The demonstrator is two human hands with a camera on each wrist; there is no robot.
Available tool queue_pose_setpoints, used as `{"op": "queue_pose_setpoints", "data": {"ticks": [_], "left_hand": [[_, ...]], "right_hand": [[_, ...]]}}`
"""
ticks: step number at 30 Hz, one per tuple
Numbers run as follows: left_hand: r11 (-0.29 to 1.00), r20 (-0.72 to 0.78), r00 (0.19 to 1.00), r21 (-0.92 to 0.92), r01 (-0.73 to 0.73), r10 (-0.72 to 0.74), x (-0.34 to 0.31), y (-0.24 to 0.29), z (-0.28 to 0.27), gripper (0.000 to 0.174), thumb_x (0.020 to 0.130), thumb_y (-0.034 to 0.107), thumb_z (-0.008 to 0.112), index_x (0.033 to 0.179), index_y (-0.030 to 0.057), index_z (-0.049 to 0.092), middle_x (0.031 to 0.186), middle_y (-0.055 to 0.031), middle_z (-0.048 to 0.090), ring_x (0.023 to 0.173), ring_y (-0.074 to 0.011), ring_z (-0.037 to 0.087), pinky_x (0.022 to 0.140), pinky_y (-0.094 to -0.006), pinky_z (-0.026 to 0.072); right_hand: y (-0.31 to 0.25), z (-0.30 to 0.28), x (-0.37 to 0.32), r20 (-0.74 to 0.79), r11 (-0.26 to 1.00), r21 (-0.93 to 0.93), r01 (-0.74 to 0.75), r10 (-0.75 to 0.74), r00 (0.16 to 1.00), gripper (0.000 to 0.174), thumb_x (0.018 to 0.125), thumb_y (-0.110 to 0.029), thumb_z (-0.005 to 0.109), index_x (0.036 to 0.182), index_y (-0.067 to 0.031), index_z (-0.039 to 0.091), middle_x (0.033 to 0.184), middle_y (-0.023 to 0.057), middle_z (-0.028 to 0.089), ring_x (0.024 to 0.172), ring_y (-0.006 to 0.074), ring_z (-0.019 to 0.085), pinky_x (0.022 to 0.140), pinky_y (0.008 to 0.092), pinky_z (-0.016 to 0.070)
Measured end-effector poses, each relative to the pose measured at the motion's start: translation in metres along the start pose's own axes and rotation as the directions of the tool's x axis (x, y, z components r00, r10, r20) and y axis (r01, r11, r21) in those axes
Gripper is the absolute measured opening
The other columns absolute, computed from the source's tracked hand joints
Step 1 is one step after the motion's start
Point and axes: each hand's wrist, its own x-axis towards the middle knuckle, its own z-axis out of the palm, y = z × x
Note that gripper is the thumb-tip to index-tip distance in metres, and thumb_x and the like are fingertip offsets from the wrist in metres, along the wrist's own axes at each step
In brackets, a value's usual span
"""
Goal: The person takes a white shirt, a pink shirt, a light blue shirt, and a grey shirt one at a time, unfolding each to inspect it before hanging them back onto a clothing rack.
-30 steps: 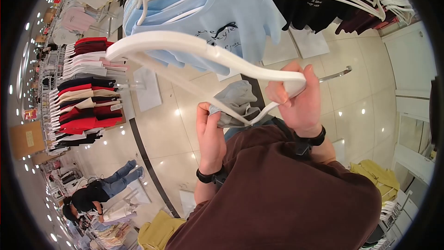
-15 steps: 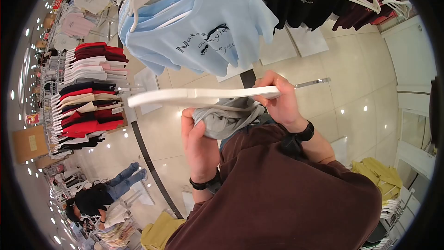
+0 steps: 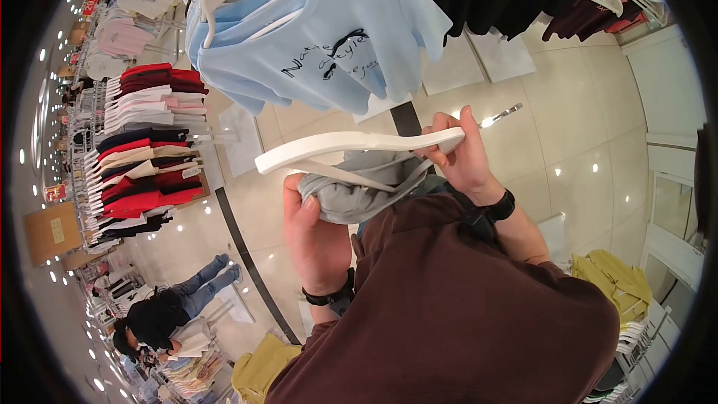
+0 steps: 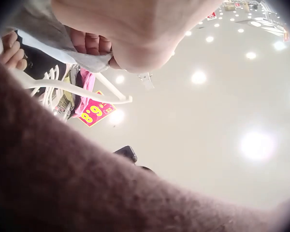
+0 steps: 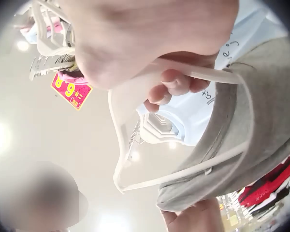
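Note:
A white hanger (image 3: 359, 141) crosses in front of the body, its right end gripped by my right hand (image 3: 467, 161). Grey cloth (image 3: 351, 194) hangs bunched below it, pinched at its left edge by my left hand (image 3: 318, 236). In the right wrist view the fingers (image 5: 171, 87) curl round the hanger (image 5: 117, 130), whose lower bar passes into the opening of the grey garment (image 5: 275, 92). The left wrist view shows the cloth edge (image 4: 94, 62) held by the left hand (image 4: 130, 29), with a white hanger (image 4: 72, 89) beside it.
Light blue shirts (image 3: 321, 37) hang on a rack ahead, with black shirts (image 3: 497, 0) to their right. Red and white clothes (image 3: 149, 187) hang at the left. A person in black (image 3: 157, 322) stands lower left. Yellow garments (image 3: 613, 280) hang at lower right.
The hanger has tilted from a steep, raised pose to nearly level, and its far end has come down and nearer to the grey cloth. My left hand has moved left, spreading the cloth.

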Motion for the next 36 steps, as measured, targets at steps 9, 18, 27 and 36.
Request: {"op": "queue_pose_setpoints", "data": {"ticks": [9,18,27,36], "left_hand": [[0.993,0.087,0.989,-0.009,-0.119,0.119,-0.002,0.022,-0.019,0.035,0.097,0.019,0.061,0.126,0.0054,0.048,0.129,-0.0128,0.061,0.124,-0.0295,0.059,0.108,-0.0476,0.0462],[0.931,-0.029,0.978,0.314,-0.188,0.207,0.012,0.022,-0.044,0.023,0.098,0.016,0.063,0.117,0.0072,0.052,0.113,-0.0065,0.063,0.111,-0.0175,0.061,0.099,-0.0383,0.0482],[0.66,-0.134,0.944,0.744,-0.105,0.301,0.036,0.002,-0.058,0.012,0.097,0.005,0.061,0.108,0.0029,0.059,0.095,-0.0002,0.06,0.09,-0.0083,0.056,0.087,-0.026,0.0444],[0.017,0.227,0.967,0.973,-0.231,0.111,0.042,-0.041,-0.049,0.015,0.094,0.006,0.068,0.106,-0.0003,0.063,0.074,-0.0084,0.063,0.064,-0.0163,0.055,0.061,-0.0316,0.046]], "right_hand": [[0.014,-0.002,0.0,0.009,0.968,-0.249,-0.043,0.047,0.999,0.07,0.104,-0.07,0.033,0.073,-0.009,0.049,0.057,-0.0006,0.043,0.063,0.0134,0.04,0.069,0.0288,0.0385],[-0.008,-0.017,-0.006,-0.019,0.839,-0.543,0.028,-0.046,0.999,0.051,0.106,-0.046,0.046,0.077,-0.0063,0.059,0.065,-0.002,0.05,0.061,0.0065,0.044,0.056,0.0248,0.034],[-0.03,-0.024,-0.007,0.01,0.503,-0.857,0.111,-0.2,0.98,0.031,0.099,-0.025,0.061,0.075,-0.0043,0.059,0.064,0.0044,0.052,0.061,0.0159,0.047,0.058,0.033,0.0386],[-0.02,0.012,-0.001,0.104,0.274,-0.948,0.161,-0.213,0.972,0.031,0.09,-0.031,0.076,0.078,-0.0062,0.062,0.064,0.0078,0.061,0.065,0.0272,0.058,0.062,0.0399,0.0448]]}}
